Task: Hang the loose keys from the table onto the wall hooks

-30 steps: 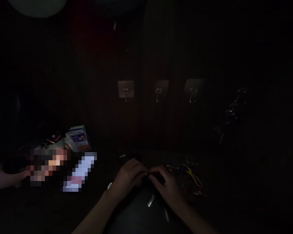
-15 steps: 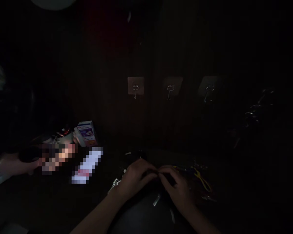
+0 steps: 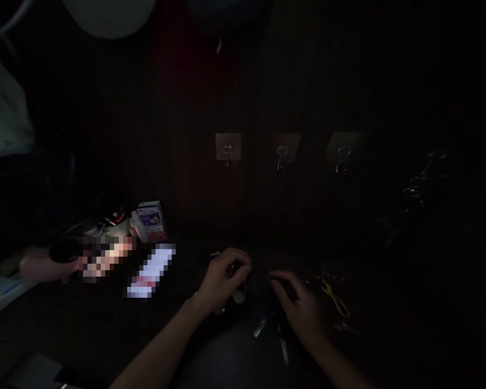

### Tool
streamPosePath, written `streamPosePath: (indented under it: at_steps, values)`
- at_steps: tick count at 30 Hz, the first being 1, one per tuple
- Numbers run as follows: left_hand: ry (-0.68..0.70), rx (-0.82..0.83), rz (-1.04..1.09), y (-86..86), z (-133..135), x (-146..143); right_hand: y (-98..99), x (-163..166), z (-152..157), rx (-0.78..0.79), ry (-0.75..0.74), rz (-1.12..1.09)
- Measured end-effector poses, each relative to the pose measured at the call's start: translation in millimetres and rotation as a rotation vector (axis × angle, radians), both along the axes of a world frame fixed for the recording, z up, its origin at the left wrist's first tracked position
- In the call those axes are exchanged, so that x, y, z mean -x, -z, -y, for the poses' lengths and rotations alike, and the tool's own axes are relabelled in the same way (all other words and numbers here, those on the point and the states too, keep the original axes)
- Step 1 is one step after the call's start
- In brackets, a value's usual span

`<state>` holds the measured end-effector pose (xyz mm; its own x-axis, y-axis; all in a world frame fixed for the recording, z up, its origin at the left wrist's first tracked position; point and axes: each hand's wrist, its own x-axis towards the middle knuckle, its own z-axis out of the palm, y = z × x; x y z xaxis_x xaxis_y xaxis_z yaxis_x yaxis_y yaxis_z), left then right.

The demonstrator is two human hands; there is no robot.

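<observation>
The scene is very dark. My left hand (image 3: 223, 281) is curled above the work surface with thumb and fingertips together; whatever is in the pinch is too dark to make out. A pale round thing (image 3: 238, 296) shows just below its fingers. To the right, my right hand (image 3: 302, 308) has thumb and forefinger brought close at the tips, and I cannot make out what they hold. Between and below the hands lie a small shiny strip (image 3: 260, 328) and a thin pale blade-like piece (image 3: 284, 351). A yellow-handled tool (image 3: 334, 297) lies beyond my right hand.
On the left lie a blurred-out bright rectangle (image 3: 152, 271), a small printed box (image 3: 152, 221) and a pink object (image 3: 44, 265). Several metal hooks on the dark back wall include one clear-backed hook (image 3: 227, 148). A pale cloth or bag (image 3: 4, 108) is at far left.
My hands, fingertips together before, are now apart: the left has risen slightly and the right sits a little to the right. The view has shifted slightly.
</observation>
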<state>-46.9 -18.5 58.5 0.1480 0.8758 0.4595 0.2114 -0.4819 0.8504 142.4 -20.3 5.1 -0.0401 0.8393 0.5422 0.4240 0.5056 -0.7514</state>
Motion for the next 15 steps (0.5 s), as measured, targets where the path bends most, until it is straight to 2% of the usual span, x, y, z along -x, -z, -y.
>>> streamPosePath:
  at_steps: [2,7,15]
  values:
    - [-0.038,0.089,0.097,-9.7,-1,5,4.3,-6,-5,0.063,0.017,-0.053]
    - [-0.026,0.3,0.323,-28.4,1,21,12.2,-13,-16,0.186,0.011,-0.267]
    - [-0.109,0.268,0.401,-36.3,-3,36,11.2,-6,-10,0.191,-0.029,-0.225]
